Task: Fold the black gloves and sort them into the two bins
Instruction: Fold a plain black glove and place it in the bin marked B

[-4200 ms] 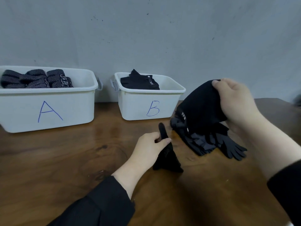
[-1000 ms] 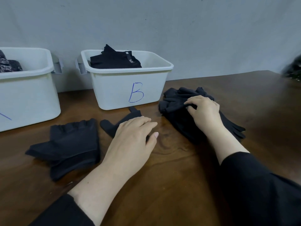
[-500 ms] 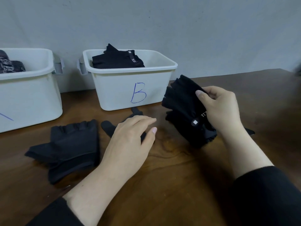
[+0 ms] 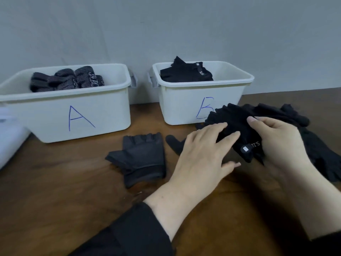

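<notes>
- Behind everything stands a plain grey wall (image 4: 184, 24), and below it a dark brown wooden table (image 4: 64, 209) carries all the items.
- Bin A (image 4: 103, 115), white with a blue letter A on its front, sits at the back left of the table; it holds patterned grey-and-black gloves (image 4: 68, 80) bunched toward its left and middle.
- Bin B (image 4: 177, 108), also white with a blue letter B partly hidden by the held glove, sits just to the right of bin A, apart from it; inside lie plain folded black gloves (image 4: 186, 72) with a small label showing.
- A fingerless black glove (image 4: 142, 157) lies flat on the table in front of the gap between the bins, cuff toward the viewer, touched by neither hand.
- Just right of it a full-finger black glove (image 4: 173, 145) lies on the wood, mostly hidden under the left hand, with only a fingertip or two showing.
- The right hand (image 4: 280, 139) grips another black glove (image 4: 234, 124) in front of bin B, thumb on top and fingers curled beneath it; a small white tag and pale lettering show near its cuff.
- The left hand (image 4: 203, 156) reaches across with straight, slightly spread fingers, whose tips rest on the near edge of that held glove.
- A pile of black gloves (image 4: 317, 154) lies on the table at the right, behind and beside the right hand.
- Black sleeves (image 4: 129, 237) cover both forearms.
- Something white (image 4: 9, 141) lies at the far left edge, too cut off to tell what it is.
</notes>
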`<state>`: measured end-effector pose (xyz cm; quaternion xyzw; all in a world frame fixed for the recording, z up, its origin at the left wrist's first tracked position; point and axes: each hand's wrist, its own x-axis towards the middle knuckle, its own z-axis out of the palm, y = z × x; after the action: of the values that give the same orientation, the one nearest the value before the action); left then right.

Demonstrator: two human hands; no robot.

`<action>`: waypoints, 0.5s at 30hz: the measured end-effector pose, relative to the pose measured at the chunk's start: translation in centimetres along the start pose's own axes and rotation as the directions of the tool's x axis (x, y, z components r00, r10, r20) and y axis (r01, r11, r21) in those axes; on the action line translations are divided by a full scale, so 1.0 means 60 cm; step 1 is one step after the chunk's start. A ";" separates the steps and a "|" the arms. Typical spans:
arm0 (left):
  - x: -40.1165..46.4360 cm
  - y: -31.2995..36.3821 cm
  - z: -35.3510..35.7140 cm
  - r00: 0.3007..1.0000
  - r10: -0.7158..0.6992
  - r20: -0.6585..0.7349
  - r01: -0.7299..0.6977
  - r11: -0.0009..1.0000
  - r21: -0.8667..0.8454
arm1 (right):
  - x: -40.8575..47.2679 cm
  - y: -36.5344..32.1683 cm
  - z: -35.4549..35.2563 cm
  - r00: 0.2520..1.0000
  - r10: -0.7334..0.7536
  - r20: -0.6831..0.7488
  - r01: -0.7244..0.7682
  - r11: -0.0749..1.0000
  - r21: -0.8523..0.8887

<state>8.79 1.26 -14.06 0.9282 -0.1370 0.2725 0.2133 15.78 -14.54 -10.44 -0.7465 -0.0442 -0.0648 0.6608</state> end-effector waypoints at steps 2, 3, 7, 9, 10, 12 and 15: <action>-0.004 -0.014 -0.006 0.996 -0.027 -0.089 0.024 0.999 -0.042 | -0.012 -0.003 0.022 0.996 0.076 0.047 -0.078 0.996 0.046; -0.005 -0.019 -0.007 0.990 -0.043 -0.136 0.036 0.998 -0.058 | -0.015 -0.003 0.029 0.995 0.084 0.060 -0.086 0.996 0.037; -0.009 -0.025 -0.016 0.972 -0.177 -0.155 0.144 0.968 -0.205 | -0.020 0.001 0.022 0.986 -0.152 0.075 0.168 0.936 -0.309; -0.012 -0.027 -0.021 0.955 -0.275 -0.111 0.225 0.916 -0.334 | -0.027 -0.005 0.008 0.928 -0.323 0.186 0.367 0.879 -0.304; -0.013 -0.029 -0.023 0.946 -0.310 -0.100 0.251 0.889 -0.383 | -0.034 -0.008 0.004 0.879 -0.389 0.277 0.458 0.850 -0.261; -0.015 -0.029 -0.026 0.930 -0.351 -0.107 0.270 0.852 -0.448 | -0.047 -0.010 0.004 0.798 -0.413 0.439 0.540 0.813 -0.217; -0.020 -0.026 -0.032 0.923 -0.370 -0.104 0.266 0.809 -0.524 | -0.060 -0.020 0.018 0.816 -0.346 0.462 0.503 0.819 -0.276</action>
<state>7.56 3.69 -13.78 0.8180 -0.0226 0.2799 0.5020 12.12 -13.27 -9.97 -0.8291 -0.3304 -0.0703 0.4455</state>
